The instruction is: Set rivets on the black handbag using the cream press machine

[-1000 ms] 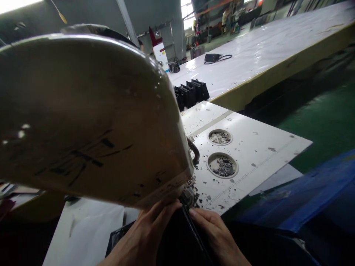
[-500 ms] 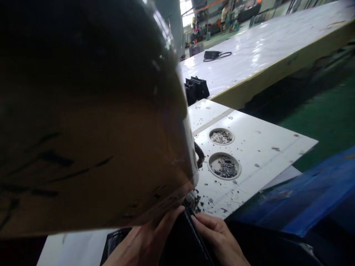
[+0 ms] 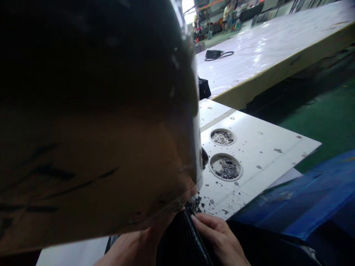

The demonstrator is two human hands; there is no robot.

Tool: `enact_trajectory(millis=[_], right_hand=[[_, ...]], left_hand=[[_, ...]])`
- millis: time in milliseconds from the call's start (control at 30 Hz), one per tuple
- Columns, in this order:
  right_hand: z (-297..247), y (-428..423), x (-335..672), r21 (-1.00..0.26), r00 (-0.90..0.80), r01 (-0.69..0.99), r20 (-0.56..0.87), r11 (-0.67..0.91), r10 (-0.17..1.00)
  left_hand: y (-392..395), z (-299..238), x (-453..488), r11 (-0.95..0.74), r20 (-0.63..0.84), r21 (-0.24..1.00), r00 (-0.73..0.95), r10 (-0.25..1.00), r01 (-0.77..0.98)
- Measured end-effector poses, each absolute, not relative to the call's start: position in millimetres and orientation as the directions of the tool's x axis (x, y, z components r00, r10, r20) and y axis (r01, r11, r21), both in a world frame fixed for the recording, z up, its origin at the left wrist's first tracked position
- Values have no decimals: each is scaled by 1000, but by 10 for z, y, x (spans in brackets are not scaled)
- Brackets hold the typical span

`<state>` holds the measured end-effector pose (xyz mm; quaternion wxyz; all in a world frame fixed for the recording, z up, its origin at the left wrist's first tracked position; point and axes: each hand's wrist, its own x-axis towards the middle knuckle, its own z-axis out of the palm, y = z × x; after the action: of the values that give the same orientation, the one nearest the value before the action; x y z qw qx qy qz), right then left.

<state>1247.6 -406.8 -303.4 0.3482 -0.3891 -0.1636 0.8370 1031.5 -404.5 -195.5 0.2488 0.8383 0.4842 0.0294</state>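
Observation:
A large brown curved cover [image 3: 91, 147] of a machine fills the left and middle of the view, very close to the camera. Below its lower edge my left hand [image 3: 133, 249] and my right hand [image 3: 219, 240] rest on a black textured piece [image 3: 183, 240] with a raised edge. My right hand's fingers are curled and pressed on the piece's edge. My left hand's fingertips are hidden behind the cover, near the same edge. Black scraps lie just beyond the fingers.
A white work plate [image 3: 266, 147] holds two round holes [image 3: 225, 167] filled with dark scraps. Behind it runs a long white table [image 3: 266, 48] with a black device and cable [image 3: 216, 54]. Blue sheeting [image 3: 299, 199] lies at right, green floor beyond.
The brown cover has come to fill more of the view and now hides the left fingertips. Both hands stay at the black piece's edge.

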Motion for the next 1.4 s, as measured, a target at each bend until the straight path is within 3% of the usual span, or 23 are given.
enact_trajectory(millis=[333, 767, 1400], right_hand=[[-3031, -4037, 12510, -484, -420, -489, -599, -726, 682], [-3067, -4012, 12497, -462, -411, -513, -607, -723, 680], [-3069, -4019, 12485, -471, -378, -519, -622, -713, 686]], left_hand=[[-3972, -1965, 10371, -399, -197, 422, 512, 836, 814], [-3950, -1972, 10289, -329, -247, 530, 514, 821, 781], [-3945, -2003, 10262, -288, -283, 569, 513, 810, 770]])
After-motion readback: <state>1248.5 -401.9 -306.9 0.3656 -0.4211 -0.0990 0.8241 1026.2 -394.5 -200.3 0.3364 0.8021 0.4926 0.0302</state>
